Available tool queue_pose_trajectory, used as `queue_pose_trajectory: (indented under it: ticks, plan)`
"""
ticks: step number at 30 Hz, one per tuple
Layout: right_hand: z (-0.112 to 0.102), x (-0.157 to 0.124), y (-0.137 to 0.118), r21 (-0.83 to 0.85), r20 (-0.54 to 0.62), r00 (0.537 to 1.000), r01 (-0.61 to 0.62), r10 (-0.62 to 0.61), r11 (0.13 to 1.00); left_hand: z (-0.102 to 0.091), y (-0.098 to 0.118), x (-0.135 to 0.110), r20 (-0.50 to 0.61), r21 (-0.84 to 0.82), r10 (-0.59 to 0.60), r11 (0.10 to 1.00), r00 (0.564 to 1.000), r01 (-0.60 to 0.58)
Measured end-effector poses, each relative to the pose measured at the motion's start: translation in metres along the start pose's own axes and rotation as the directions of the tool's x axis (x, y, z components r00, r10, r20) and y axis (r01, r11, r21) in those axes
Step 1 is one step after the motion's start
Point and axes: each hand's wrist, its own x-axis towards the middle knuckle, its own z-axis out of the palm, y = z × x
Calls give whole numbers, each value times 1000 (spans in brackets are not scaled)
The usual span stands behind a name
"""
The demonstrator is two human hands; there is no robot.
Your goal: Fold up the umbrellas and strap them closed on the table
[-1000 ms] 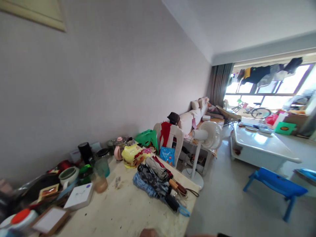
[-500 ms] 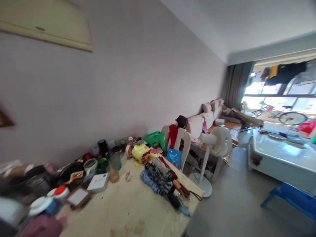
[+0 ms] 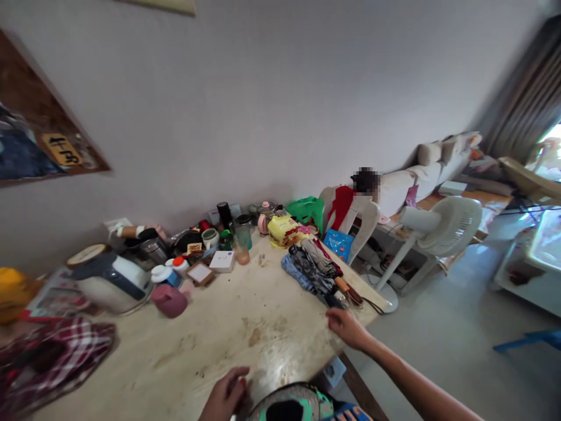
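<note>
Several folded umbrellas (image 3: pixel 309 266) lie in a bundle near the right end of the pale table (image 3: pixel 219 327). My right hand (image 3: pixel 348 328) is at their handle end, fingers curled inward over the spot where the dark umbrella's handle runs. Whether it grips that handle is hidden. Low at the table's front edge is my left hand (image 3: pixel 225 393), its fingers loosely bent and apart, holding nothing I can see. Beside the umbrellas' far end sits a yellow plastic pack (image 3: pixel 283 229). Patterned fabric (image 3: pixel 315 397) shows between my hands.
Along the wall stand an electric kettle (image 3: pixel 109 278), a pink pot-shaped thing (image 3: pixel 169 301), a white box (image 3: pixel 221 261) and several cups and jars. Checked cloth (image 3: pixel 83 351) covers the left corner. Right of the table are a chair (image 3: pixel 370 225) and a white fan (image 3: pixel 456 225).
The view has swung left and down. Both my hands have come into the picture, the right one at the umbrella handles. The umbrellas still lie on the table.
</note>
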Motion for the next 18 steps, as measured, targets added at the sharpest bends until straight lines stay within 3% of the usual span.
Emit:
queue_pose_trajectory:
  ticks: [3, 7, 13, 18]
  plan:
    - [10, 33, -5, -100, -191, 973, -151, 130, 983, 13, 1, 32, 92, -191, 50, 981, 995, -32]
    - [32, 50, 7, -192, -262, 940, -273, 218, 943, 22, -6, 36, 90, -154, 81, 986, 993, -66]
    - [28, 64, 32, -210, -208, 961, -226, 183, 951, 29, -26, 36, 8, -141, 30, 990, 1000, -29]
    - [26, 62, 35, -164, -202, 972, -151, 117, 975, 50, -5, 52, 15, -143, 21, 990, 1000, -19]
